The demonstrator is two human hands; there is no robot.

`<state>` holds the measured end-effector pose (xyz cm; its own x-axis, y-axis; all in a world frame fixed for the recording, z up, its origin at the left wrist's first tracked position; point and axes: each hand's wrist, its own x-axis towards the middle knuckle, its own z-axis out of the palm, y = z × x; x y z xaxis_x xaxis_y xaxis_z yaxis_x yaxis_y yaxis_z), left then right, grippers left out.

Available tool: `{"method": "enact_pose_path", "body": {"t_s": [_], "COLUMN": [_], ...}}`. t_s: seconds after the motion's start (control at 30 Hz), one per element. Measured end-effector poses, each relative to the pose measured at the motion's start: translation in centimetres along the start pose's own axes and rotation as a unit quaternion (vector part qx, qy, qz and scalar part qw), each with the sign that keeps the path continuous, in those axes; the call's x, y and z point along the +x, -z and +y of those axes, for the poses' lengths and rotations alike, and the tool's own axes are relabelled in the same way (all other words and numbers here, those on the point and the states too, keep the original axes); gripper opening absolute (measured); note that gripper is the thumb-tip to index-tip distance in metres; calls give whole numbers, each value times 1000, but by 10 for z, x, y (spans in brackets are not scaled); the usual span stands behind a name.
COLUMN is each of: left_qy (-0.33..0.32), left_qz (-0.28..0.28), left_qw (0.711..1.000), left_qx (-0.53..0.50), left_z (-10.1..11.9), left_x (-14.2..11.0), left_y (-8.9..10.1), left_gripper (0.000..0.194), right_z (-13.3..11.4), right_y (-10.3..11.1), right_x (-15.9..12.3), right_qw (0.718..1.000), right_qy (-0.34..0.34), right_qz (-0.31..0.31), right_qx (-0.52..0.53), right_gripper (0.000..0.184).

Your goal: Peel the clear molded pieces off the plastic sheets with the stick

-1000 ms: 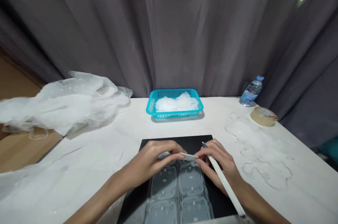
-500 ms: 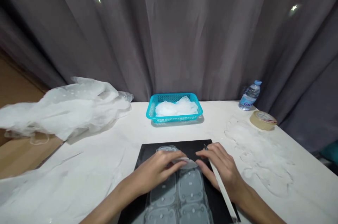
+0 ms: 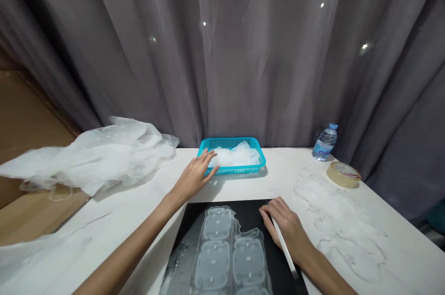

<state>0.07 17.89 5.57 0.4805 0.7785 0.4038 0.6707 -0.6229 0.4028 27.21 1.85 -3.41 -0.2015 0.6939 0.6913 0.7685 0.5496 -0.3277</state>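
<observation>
My left hand [image 3: 196, 174] reaches over the near left edge of a turquoise plastic basket [image 3: 239, 170], its fingers spread and nothing visible in them. Several thin frosted plastic pieces [image 3: 238, 155] lie heaped in the basket. My right hand [image 3: 283, 223] rests at the right side of a black board [image 3: 248, 214], closed around what looks like a slim white craft knife [image 3: 285, 248], its narrow tip pointing away from me. A clear moulded plastic sheet [image 3: 231, 258] with rounded rectangular panels lies on the board. Its upper right panel is cut out, leaving a ragged rim.
Thin clear plastic scraps [image 3: 344, 221] lie on the white table [image 3: 278, 179] to the right. Behind them are a tape roll [image 3: 344, 174] and a water bottle [image 3: 325, 143]. At left, a crumpled translucent plastic bag [image 3: 114, 156] drapes over a cardboard box [image 3: 45, 211].
My left hand has moved from the sheet, where it held a frosted plastic piece, forward to the basket and opened. My right hand keeps the knife at the board's right side. The view has tilted up slightly.
</observation>
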Motion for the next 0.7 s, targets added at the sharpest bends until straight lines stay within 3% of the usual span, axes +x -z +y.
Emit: {"method": "enact_pose_path", "body": {"t_s": [0.13,0.2,0.3,0.47,0.57,0.7], "left_qy": [-18,-40,-44,2,12,18], "left_qz": [-28,-98,-187,-194,-190,-193], "left_qw": [999,994,979,976,976,975], "left_qx": [-2,-30,-64,-97,-103,-105], "left_z": [14,23,32,35,34,32], "left_x": [-67,-99,-132,-143,-142,-145], "left_y": [7,9,9,2,-1,-6], "left_gripper": [31,28,43,48,58,72], "right_z": [-1,-3,-13,-48,-61,-54], "right_y": [0,4,13,25,21,0], "right_x": [2,2,2,8,21,38], "right_qw": [1000,999,993,940,912,907], "right_qy": [9,1,-63,-171,-134,-86], "right_qz": [-17,-30,-66,-178,-268,-277], "right_qx": [17,29,79,235,281,305], "right_gripper": [24,25,33,14,14,11]}}
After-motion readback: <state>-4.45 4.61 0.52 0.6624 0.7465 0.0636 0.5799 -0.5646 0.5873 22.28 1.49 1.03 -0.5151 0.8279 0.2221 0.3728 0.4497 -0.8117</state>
